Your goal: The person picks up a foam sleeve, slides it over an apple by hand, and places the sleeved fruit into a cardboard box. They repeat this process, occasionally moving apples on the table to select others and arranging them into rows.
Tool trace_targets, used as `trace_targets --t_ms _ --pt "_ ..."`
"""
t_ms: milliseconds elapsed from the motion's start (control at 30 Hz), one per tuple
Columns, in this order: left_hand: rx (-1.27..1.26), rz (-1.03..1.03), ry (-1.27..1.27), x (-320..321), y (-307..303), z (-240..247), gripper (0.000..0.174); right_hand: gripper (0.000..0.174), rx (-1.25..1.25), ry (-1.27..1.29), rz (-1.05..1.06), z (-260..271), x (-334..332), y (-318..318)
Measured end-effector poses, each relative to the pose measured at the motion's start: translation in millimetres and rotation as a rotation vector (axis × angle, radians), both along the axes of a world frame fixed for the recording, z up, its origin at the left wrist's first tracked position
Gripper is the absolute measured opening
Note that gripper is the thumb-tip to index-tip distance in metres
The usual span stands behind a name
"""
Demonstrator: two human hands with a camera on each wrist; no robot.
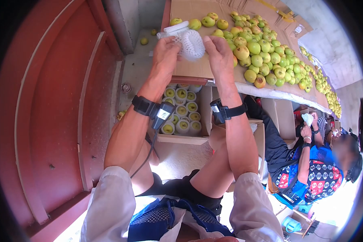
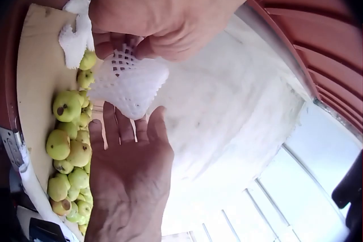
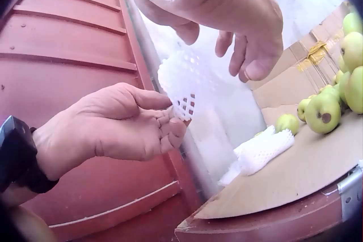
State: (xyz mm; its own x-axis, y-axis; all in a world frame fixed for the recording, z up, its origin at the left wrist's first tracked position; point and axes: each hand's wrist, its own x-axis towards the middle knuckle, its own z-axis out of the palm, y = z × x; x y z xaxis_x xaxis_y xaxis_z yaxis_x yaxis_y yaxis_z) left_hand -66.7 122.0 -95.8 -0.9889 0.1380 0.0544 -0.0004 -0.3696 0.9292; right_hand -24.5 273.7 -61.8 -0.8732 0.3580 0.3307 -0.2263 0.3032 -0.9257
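My left hand (image 1: 165,55) pinches a white foam fruit net (image 1: 193,45) by its edge, above the near left part of the cardboard-covered table. The net (image 2: 131,80) hangs partly spread, its mesh showing, and no fruit is visible inside. Just beyond its other side is my right hand (image 1: 222,58), its fingers parted and holding nothing. In the right wrist view, that right hand (image 3: 227,18) is above the net (image 3: 180,83), while the left thumb and fingers grip the lower end. More flattened foam nets (image 3: 264,150) lie on the cardboard beside the hands.
Green apples (image 1: 266,56) are heaped across the cardboard (image 1: 189,68) to the right. Below the table edge, a box (image 1: 181,139) holds net-wrapped apples (image 1: 181,111). A red metal door (image 1: 56,113) stands at left. Another person (image 1: 310,173) sits at right, holding a foam net.
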Motion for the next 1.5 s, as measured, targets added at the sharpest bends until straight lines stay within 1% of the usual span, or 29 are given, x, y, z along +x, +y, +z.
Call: trace_targets --t_ms 100,233,333,400,500,633,700,733,833,933,1033,1100,1233,1333,1433,1500 --pt "-0.064 0.042 0.052 -1.9 0.4 -0.3 0.031 0.040 0.072 -0.075 0.047 3.5 3.2 -3.9" --pt "-0.172 0.064 0.132 2.1 0.2 6.5 0.032 0.041 0.065 -0.100 0.065 -2.5 1.4 -1.1" --pt "-0.232 0.067 0.326 1.3 0.0 4.8 0.033 0.039 0.103 -0.111 0.065 -2.7 0.6 2.5" --pt "-0.299 0.067 0.379 5.5 -1.3 7.5 0.034 0.039 0.155 -0.127 0.067 1.2 3.2 4.1" --pt "-0.361 0.031 0.388 9.8 -3.4 10.6 0.035 0.034 0.231 -0.086 0.026 1.3 2.6 5.7" --pt "-0.436 0.005 0.367 11.3 -2.7 6.7 0.039 0.032 0.433 -0.038 -0.203 8.9 13.5 -3.9" --pt "-0.473 0.141 0.513 14.9 -3.5 10.5 0.041 0.032 0.552 0.013 -0.295 11.5 16.6 -7.2" --pt "-0.490 0.210 0.587 17.8 -3.4 12.8 0.041 0.032 0.549 0.001 -0.304 13.1 18.4 -9.5" --pt "-0.595 0.255 0.662 34.3 -8.4 28.3 0.042 0.032 0.559 -0.023 -0.322 15.4 22.4 -16.2" --pt "-0.652 0.262 0.694 38.0 -9.0 28.8 0.040 0.028 0.588 -0.014 -0.290 12.7 22.3 -21.5" --pt "-0.721 0.258 0.623 36.5 -10.8 25.6 0.037 0.024 0.589 -0.005 -0.237 10.7 24.2 -28.0" --pt "-0.778 0.269 0.637 35.2 -12.9 23.0 0.034 0.021 0.605 -0.025 -0.218 12.7 26.8 -30.6" --pt "-0.818 0.239 0.664 39.3 -17.1 26.1 0.030 0.021 0.628 -0.001 -0.259 6.5 20.5 -23.3" --pt "-0.796 0.235 0.699 41.1 -15.6 24.1 0.031 0.021 0.670 0.037 -0.266 3.8 20.1 -21.6" --pt "-0.861 0.259 0.676 46.1 -13.5 30.2 0.034 0.022 0.689 0.045 -0.250 5.5 21.4 -22.8" --pt "-0.955 0.306 0.725 47.9 -12.5 32.2 0.036 0.022 0.695 0.056 -0.213 7.8 22.4 -23.9"
